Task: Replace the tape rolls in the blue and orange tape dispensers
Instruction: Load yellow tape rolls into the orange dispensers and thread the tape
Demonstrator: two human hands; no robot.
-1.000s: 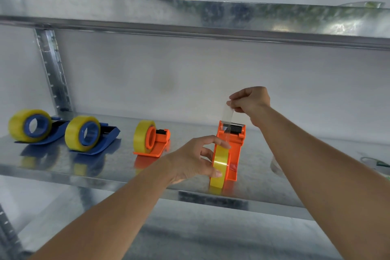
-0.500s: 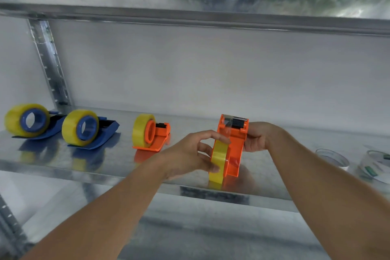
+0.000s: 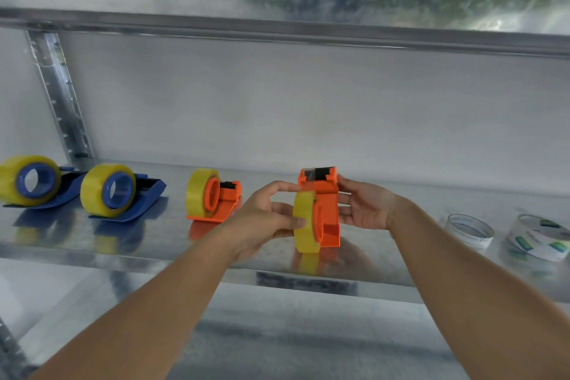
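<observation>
2 hands are flanking the orange dispenser standing on the metal shelf: the left hand is gripping its yellow tape roll, the right hand is touching its side with relaxed fingers. 2 blue dispensers are sitting far left.

On the shiny metal shelf, from left to right, stand two blue tape dispensers with yellow rolls, two orange tape dispensers with yellow rolls, and two empty white tape cores at the far right.
</observation>
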